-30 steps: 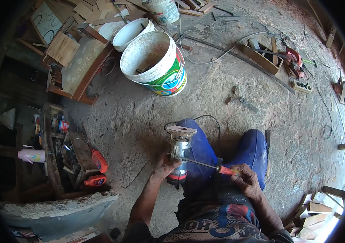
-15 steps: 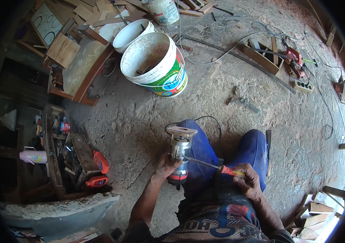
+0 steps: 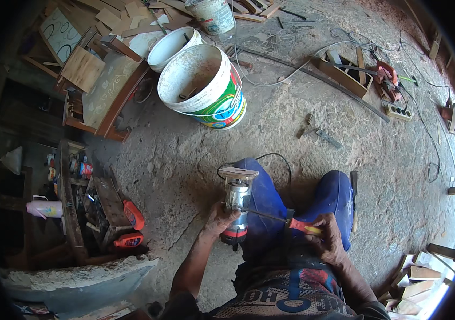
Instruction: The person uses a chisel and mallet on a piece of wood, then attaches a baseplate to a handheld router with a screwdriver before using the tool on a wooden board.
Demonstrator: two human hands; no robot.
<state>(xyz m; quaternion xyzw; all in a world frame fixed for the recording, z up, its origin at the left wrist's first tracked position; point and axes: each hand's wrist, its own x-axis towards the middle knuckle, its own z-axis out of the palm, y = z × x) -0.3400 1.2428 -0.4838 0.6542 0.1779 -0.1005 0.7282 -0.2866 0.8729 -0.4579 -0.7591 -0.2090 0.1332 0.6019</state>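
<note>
My left hand [image 3: 222, 217] is wrapped round the silver body of a trim router [image 3: 239, 198], held upright against my left thigh. Its flat base plate with a hole faces up, and a red band and black cap sit at the bottom. My right hand [image 3: 327, 237] grips a screwdriver [image 3: 305, 226] by its red and yellow handle. The shaft runs left across my lap, and its tip meets the side of the router body near my left fingers. Exactly what the tip touches is too small to make out. A black cord [image 3: 278, 156] curves over the floor beyond my knees.
White buckets [image 3: 200, 80] stand ahead, beside a wooden chair [image 3: 115, 80]. At left, a wooden tool box [image 3: 72, 202] stands near red bottles [image 3: 133, 214]. Far right lie a wooden tray [image 3: 342, 74], a red power tool [image 3: 386, 80] and a power strip [image 3: 399, 112]. Wood offcuts [image 3: 417, 288] fill the lower right.
The screwdriver's handle has turned slightly and shifted a little left, with my right fingers changed around it. The router and my left hand stay nearly in place.
</note>
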